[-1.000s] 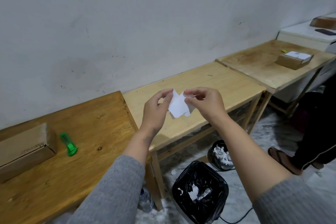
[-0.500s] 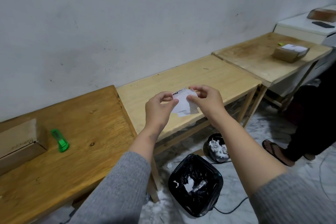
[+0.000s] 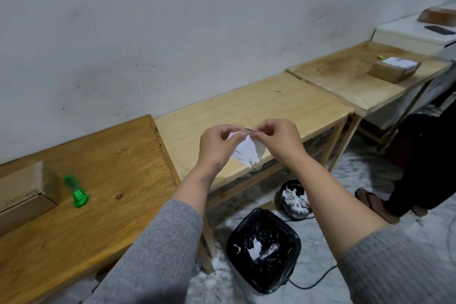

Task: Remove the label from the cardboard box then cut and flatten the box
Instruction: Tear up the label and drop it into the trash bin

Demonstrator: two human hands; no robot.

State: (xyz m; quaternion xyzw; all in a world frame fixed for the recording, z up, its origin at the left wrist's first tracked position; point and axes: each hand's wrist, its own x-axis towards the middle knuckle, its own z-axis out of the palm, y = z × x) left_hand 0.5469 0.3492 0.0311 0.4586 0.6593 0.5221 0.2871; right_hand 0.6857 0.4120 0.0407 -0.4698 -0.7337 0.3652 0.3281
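Left hand [image 3: 217, 143] and right hand [image 3: 278, 139] each pinch the white torn paper label [image 3: 246, 152] mid-frame; loose grip could drop scraps beside the black-lined bin [image 3: 291, 237], lower centre.

Scuffed white wall [image 3: 172, 32] — wooden tables [image 3: 259, 106], pale floor [image 3: 320, 242].

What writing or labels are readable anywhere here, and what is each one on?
Brown print on the near cardboard box: upside down and blurred, not readable.
Dark marks on the torn white label, pinched between the left hand and the right hand: too small to read.
White label on the far cardboard box: too small to read.
The green cutter shows no text.
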